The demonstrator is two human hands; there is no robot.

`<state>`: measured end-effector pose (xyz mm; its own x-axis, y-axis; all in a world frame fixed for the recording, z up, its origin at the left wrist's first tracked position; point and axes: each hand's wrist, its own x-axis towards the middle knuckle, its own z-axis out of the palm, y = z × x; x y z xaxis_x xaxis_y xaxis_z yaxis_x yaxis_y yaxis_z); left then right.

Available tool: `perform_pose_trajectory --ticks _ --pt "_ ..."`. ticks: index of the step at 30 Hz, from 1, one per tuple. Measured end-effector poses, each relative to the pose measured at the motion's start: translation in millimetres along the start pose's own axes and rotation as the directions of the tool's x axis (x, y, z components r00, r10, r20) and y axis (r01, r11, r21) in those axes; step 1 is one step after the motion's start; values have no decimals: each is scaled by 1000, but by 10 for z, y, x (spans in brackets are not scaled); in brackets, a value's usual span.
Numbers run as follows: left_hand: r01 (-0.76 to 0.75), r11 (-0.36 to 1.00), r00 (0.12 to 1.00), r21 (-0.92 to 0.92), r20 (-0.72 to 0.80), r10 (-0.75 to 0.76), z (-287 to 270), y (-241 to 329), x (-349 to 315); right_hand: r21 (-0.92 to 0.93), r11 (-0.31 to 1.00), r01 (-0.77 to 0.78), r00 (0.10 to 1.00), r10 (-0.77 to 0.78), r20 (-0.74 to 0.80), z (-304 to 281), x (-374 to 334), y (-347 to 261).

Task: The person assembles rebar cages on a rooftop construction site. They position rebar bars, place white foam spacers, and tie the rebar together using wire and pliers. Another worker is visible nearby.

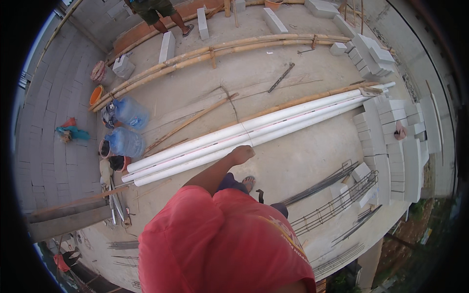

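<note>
My left hand [242, 154] reaches forward from the red sleeve, its fingers closed in a fist above the near side of the white pipes [195, 155]. A thin dark wire [238, 115] runs from the fist across the pipes to a bent end on the floor beyond; it appears to be in my fingers. Several long white pipes lie side by side, slanting from near left to far right. My right hand is out of sight, and my red shirt [229, 244] covers much of the lower middle. A sandalled foot [249, 183] shows just below the hand.
Bamboo poles [220, 47] cross the floor beyond. Blue water jugs [125, 143] and buckets stand left. Grey blocks [391, 151] are stacked right, near steel bars [322, 183] and a rebar cage [337, 205]. Another person's legs [163, 22] show at the far left. The slab edge is at the lower right.
</note>
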<state>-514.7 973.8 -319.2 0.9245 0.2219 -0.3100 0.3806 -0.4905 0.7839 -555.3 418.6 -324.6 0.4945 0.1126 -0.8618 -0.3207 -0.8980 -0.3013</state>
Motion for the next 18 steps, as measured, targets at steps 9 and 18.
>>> perform_pose_trajectory --ticks 9,18 --pt "315 932 945 179 -151 -291 218 -671 -455 94 963 -254 966 247 76 -1658 1314 -643" --pt "551 531 461 -644 -296 -837 713 312 -778 -106 982 156 988 -156 7 -3697 2966 -3483"
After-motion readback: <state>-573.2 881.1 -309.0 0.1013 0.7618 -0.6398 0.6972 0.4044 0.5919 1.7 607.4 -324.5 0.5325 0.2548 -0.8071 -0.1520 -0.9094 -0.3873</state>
